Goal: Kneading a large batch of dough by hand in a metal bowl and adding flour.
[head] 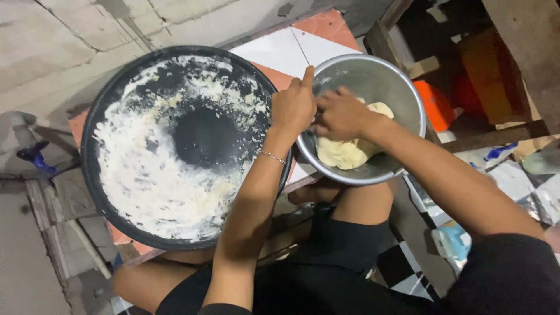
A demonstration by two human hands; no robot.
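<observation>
Left hand (pixel 293 108) on the rim of the shiny metal bowl (pixel 394 87), grip clamped on the edge, one finger sticking up. Right hand (pixel 341 115) down inside the bowl, touching the pale dough (pixel 341 153); cannot tell if its grip is apart or together. Just beside the bowl, a big black pan (pixel 96 175) smeared with white flour and bits of dough. Both on a tiled bench (pixel 291 49).

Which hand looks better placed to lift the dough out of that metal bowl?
Probably the right hand: it is already down inside the metal bowl, touching the pale dough. The left hand sits at the bowl's rim, beside the big black pan, seemingly steadying it.
</observation>
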